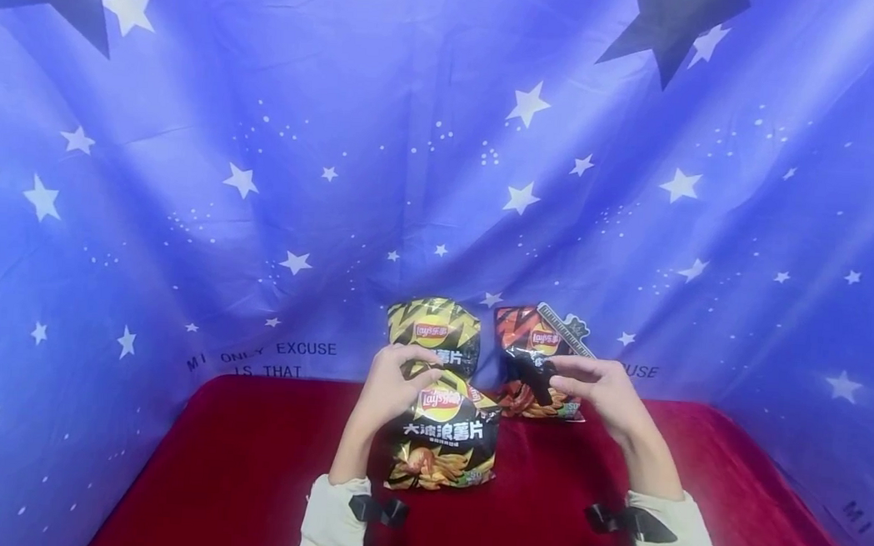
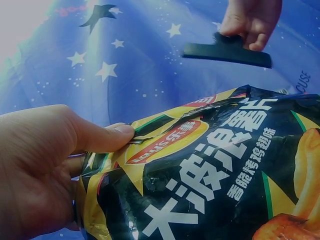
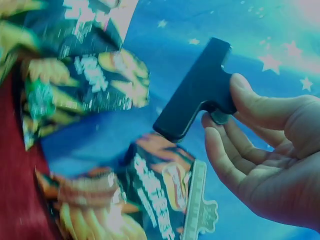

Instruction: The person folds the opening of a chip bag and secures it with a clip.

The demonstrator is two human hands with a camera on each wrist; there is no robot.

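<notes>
The front chip bag (image 1: 445,436) is positioned before the rear chip bag (image 1: 434,319), its top corner pinched between thumb and fingers of the left hand (image 1: 391,385), while the right hand (image 1: 603,389) pinches the black clip (image 3: 196,91) near the red chip bag (image 1: 530,400).

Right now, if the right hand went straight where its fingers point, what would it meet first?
Beyond its own black clip, probably the chip bag in the left hand, though depth is unclear.
</notes>
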